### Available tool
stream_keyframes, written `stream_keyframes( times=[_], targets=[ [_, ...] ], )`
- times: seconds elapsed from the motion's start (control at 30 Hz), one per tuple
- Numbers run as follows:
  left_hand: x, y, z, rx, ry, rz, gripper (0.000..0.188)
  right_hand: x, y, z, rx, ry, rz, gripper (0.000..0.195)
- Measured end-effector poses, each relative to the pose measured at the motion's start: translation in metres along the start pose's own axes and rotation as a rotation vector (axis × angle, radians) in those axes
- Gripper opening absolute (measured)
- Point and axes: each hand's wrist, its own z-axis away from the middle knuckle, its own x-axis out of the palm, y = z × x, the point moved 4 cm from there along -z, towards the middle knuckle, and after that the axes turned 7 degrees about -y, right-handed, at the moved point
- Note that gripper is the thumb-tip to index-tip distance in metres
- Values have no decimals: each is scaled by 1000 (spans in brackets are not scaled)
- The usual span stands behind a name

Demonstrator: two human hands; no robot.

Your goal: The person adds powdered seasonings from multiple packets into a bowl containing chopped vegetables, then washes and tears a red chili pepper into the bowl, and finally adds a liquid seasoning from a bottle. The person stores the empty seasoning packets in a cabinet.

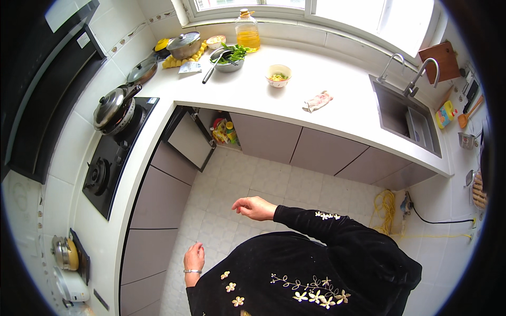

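Note:
Over the tiled floor, my right hand (254, 207) hangs with bent fingers and holds nothing. Lower and further left is my left hand (194, 258), a bracelet at its wrist, its fingers loosely curled and nothing seen in them. Both hands are apart from the counter. On the white countertop stand a bowl of chopped food (278, 76) and a crumpled cloth (318, 101). A metal bowl (229, 66) holds green vegetables and a long-handled utensil. Beside it are an oil bottle (248, 33) and a lidded pot (184, 45). A lidded pan (114, 108) sits on the gas hob (114, 158).
A corner cabinet door (192, 138) stands open, with bottles and packets (225, 131) inside. The sink (407, 118) is at the right, near a detergent bottle (446, 114). A coiled yellow hose or cord (384, 211) hangs by the right wall. A rice cooker (71, 284) stands lower left.

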Motion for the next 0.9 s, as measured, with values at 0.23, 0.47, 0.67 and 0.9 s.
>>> stream_keyframes(
  times=[0.23,0.47,0.67,0.9],
  targets=[
    [0,10,10,-97,-15,-75,22,-8,13,1,-69,20,-99,23],
    [-25,-31,48,-324,126,-39,23,34,20,-35,-82,-153,-246,20],
    [-31,-85,129,-637,238,-22,18,95,11,-85,-75,-428,-231,20],
    [10,-138,253,-866,378,63,16,199,-30,-108,-170,-655,-95,20]
  ],
)
